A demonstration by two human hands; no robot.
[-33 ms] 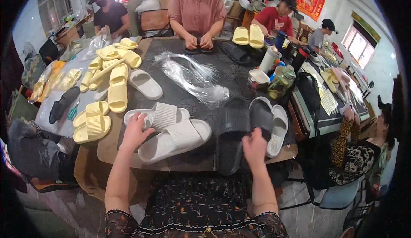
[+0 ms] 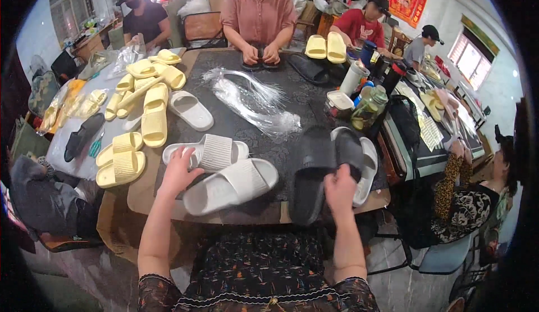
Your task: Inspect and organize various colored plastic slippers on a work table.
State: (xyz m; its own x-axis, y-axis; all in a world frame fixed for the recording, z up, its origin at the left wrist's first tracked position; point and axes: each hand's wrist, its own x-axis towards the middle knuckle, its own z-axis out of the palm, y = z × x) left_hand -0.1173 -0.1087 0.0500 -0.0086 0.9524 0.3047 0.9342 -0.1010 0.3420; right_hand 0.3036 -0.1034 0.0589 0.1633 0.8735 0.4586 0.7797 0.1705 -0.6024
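My left hand (image 2: 178,175) rests its fingers, spread apart, on the heel end of a light grey slide slipper (image 2: 214,152). Its mate, another grey slipper (image 2: 216,194), lies just in front, beside my thumb. At the right, my right hand (image 2: 340,191) is closed on the edge of a black slipper (image 2: 349,148). A larger black slipper (image 2: 307,197) lies close against it on the left, near the table's front edge. Partly covered by the black one, a pale slipper (image 2: 368,169) shows to the right of my hand.
Yellow slippers (image 2: 154,115) heap at the left, with a grey slipper (image 2: 191,111) beside them. Clear plastic strands (image 2: 250,101) lie mid-table. Jars and bottles (image 2: 370,107) stand at the right. Opposite, a person (image 2: 258,17) handles dark slippers; other people sit around.
My right hand has shifted slightly right and toward the far side, with the black slippers moving the same way. The front grey slipper has moved very slightly. My left hand stays put.
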